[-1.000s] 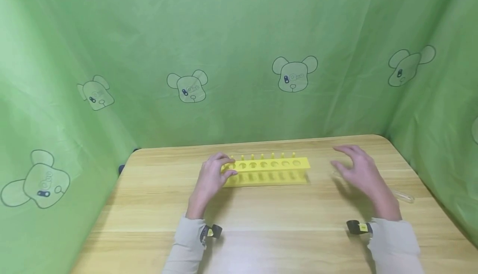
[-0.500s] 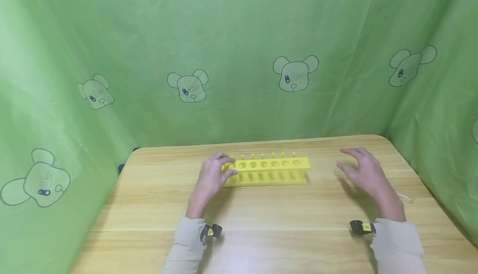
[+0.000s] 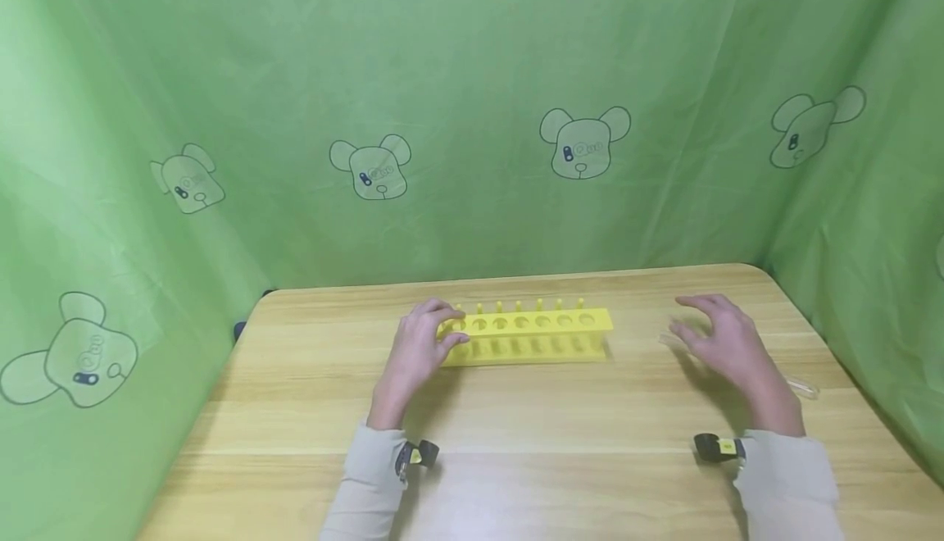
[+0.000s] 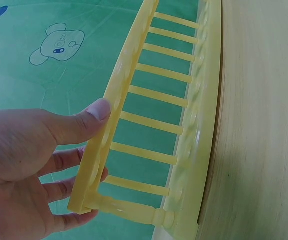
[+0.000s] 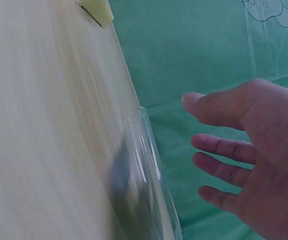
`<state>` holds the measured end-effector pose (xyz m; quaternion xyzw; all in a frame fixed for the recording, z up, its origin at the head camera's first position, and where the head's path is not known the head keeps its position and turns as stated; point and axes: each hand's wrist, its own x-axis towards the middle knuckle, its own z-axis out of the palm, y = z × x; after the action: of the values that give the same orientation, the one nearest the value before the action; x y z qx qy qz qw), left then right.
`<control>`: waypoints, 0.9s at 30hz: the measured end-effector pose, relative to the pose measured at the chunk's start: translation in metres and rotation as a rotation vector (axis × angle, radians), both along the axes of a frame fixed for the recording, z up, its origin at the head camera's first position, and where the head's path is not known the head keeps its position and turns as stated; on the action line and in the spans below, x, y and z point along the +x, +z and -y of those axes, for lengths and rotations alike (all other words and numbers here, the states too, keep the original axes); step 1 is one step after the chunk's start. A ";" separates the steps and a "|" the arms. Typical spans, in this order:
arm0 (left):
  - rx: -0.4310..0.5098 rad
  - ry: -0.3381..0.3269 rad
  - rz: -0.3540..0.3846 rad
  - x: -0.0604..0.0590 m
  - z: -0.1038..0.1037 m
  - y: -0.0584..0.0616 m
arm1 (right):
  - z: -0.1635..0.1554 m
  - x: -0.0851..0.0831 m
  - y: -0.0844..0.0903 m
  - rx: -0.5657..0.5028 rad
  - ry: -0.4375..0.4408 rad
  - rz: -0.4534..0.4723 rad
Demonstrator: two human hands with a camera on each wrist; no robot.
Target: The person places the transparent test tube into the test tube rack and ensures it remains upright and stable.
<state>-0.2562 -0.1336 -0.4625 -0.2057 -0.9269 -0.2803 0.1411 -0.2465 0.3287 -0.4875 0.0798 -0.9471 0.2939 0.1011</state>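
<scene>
Since a second ago, the right hand is sitting a little farther right and lower over the worktop, while the left hand and the yellow test tube rack are staying where they were.

That left hand is gripping the left end of the rack: in the left wrist view the thumb is pressing on the near edge of the top plate and the other fingers are curling round behind it. The rack is standing upright near the middle of the worktop, running left to right, with a row of round holes along its top plate and a row of short pegs along its far edge. Its holes are showing nothing in them.

Meanwhile the right hand is hovering open, fingers spread and slightly bent, gripping nothing. It is hanging just above a clear glass test tube, which is lying flat on the worktop to the right of the rack and well apart from it. In the head view the hand is covering the tube's middle, so only its ends are peeking out on either side. Whether any fingertip is touching the glass I cannot tell.

Both forearms are wearing light sleeves, each with a small dark device strapped at the wrist. Behind and beside the worktop, a green cloth backdrop printed with bear heads is hanging.
</scene>
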 end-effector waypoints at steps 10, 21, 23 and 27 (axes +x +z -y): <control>-0.010 0.005 -0.001 0.000 0.000 0.000 | -0.004 0.001 0.000 -0.002 0.006 0.032; -0.008 0.000 -0.001 -0.001 0.001 0.000 | -0.006 0.002 -0.002 0.012 0.012 0.063; -0.009 0.001 0.001 0.000 0.001 0.000 | -0.006 0.002 -0.002 0.013 0.016 0.075; -0.012 0.005 0.014 0.000 0.001 0.001 | -0.007 0.002 -0.003 0.016 0.022 0.083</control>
<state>-0.2559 -0.1342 -0.4615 -0.2021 -0.9301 -0.2760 0.1340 -0.2443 0.3361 -0.4902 0.0789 -0.9519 0.2903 0.0577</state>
